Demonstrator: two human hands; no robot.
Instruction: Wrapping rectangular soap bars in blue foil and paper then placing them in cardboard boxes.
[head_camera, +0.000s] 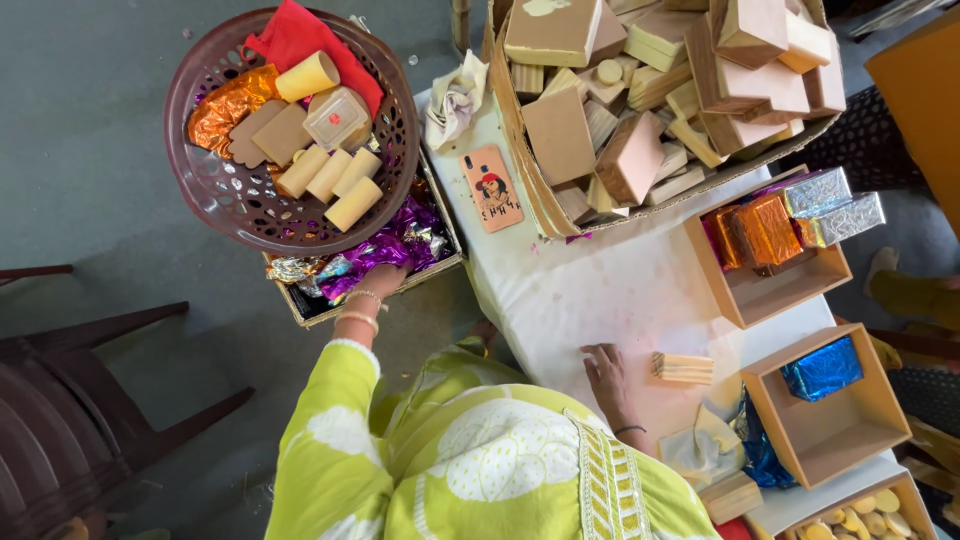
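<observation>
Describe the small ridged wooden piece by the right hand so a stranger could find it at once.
Start at the white table in the middle of the view. The right hand lies flat on it, and just beside its fingertips, toward the open box holding a blue foil block, lies the ridged piece. It is the only pale, grooved wooden piece lying loose on the bare tabletop.

White cloth-covered table (620, 290): large cardboard box (520, 130) of wooden blocks at the far edge, phone in an orange case (491, 187) and crumpled cloth (452, 95) by its far left corner. Along the right edge, two open wooden boxes (770, 295) (850, 440) holding foil-wrapped blocks; a small wooden block (684, 368) lies mid-table, the right hand (607, 372) flat beside it.
</observation>
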